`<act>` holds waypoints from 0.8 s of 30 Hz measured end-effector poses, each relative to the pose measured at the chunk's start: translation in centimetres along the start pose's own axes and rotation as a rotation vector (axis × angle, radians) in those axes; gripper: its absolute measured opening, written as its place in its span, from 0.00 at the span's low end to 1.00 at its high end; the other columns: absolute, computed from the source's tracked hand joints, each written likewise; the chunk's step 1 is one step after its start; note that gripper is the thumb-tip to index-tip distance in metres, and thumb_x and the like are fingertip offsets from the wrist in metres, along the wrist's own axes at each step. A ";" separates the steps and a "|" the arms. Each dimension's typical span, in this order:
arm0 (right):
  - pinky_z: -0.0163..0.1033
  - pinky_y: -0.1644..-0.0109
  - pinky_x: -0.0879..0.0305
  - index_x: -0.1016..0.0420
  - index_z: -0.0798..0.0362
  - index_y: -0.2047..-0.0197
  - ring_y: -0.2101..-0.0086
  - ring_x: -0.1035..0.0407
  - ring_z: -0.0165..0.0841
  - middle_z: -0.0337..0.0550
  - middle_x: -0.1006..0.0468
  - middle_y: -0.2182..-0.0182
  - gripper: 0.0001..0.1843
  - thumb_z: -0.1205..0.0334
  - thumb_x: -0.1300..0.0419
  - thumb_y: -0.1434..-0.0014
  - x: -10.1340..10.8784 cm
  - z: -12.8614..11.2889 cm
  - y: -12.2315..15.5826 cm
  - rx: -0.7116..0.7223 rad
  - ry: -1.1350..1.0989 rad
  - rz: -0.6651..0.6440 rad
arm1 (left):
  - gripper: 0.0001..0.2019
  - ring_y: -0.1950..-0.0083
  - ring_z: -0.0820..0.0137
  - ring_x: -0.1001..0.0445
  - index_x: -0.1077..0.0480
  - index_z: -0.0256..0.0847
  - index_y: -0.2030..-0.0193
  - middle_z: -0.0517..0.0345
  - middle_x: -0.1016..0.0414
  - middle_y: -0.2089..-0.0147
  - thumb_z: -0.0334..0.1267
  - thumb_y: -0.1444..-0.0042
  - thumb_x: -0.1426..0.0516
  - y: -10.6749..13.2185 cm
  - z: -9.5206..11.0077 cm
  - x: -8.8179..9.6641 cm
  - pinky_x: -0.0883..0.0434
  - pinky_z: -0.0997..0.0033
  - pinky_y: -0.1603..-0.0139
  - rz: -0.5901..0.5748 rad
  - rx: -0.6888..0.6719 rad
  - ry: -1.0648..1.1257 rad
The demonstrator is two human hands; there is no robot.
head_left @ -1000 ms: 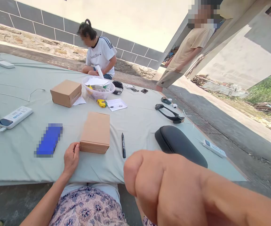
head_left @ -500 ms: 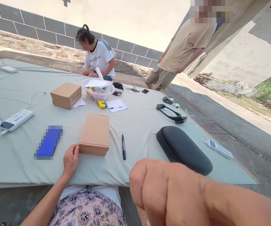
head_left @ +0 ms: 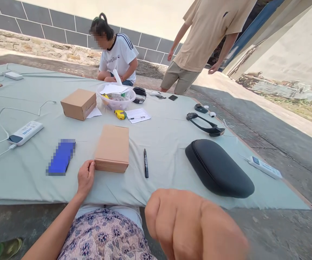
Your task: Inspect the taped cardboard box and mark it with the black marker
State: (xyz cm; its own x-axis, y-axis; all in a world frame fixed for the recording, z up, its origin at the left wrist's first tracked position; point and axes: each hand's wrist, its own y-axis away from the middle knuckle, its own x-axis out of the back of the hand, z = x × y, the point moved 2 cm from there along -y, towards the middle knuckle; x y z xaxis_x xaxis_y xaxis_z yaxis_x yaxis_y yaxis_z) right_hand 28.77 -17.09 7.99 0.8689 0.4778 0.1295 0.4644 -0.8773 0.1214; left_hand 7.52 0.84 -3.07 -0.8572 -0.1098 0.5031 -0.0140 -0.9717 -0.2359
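My left hand rests on the pale green cloth with its fingertips curled against the near left corner of a closed cardboard box. My right hand fills the lower right of the view, very close to the camera, curled into a fist with nothing visible in it. A black pen lies to the right of the box. A blue flat item lies to the left of my left hand.
A black oval case, a black headband, a second cardboard box, a clear bowl, a yellow tape measure and a white power strip lie on the cloth. One person sits at the far edge, another stands beside.
My right fist has dropped lower in the view. The standing person has stepped closer to the cloth's far edge. My left hand stays at the box corner.
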 end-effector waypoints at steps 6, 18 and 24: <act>0.36 0.65 0.33 0.24 0.52 0.50 0.73 0.31 0.31 0.38 0.25 0.75 0.29 0.35 0.41 0.39 -0.2 3.4 -1.0 -0.117 -0.064 -0.004 | 0.17 0.66 0.64 0.28 0.29 0.43 0.62 0.57 0.25 0.69 0.50 0.37 0.53 0.0 0.0 -0.1 0.33 0.68 0.62 -0.001 0.005 0.009; 0.34 0.70 0.49 0.30 0.51 0.48 0.78 0.47 0.27 0.27 0.43 0.81 0.20 0.52 0.41 0.41 -6.0 20.4 8.9 -0.597 -0.208 0.392 | 0.15 0.58 0.65 0.25 0.30 0.43 0.60 0.56 0.22 0.61 0.49 0.38 0.51 -0.4 0.3 0.4 0.29 0.66 0.54 0.027 0.102 0.056; 0.33 0.71 0.53 0.29 0.51 0.58 0.77 0.49 0.26 0.27 0.43 0.81 0.10 0.60 0.39 0.45 -5.7 21.3 6.9 -0.586 -0.058 0.451 | 0.15 0.57 0.63 0.21 0.29 0.43 0.54 0.51 0.20 0.59 0.50 0.39 0.47 2.5 0.4 2.6 0.24 0.63 0.53 0.061 0.043 0.192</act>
State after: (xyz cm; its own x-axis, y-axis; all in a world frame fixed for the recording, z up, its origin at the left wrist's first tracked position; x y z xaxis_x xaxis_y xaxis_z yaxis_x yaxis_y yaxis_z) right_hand 30.63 -26.84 -12.90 0.9688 0.0592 0.2408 -0.0935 -0.8122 0.5759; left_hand 5.44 -1.99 -2.01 -0.9382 -0.1307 0.3204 0.0593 -0.9730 -0.2231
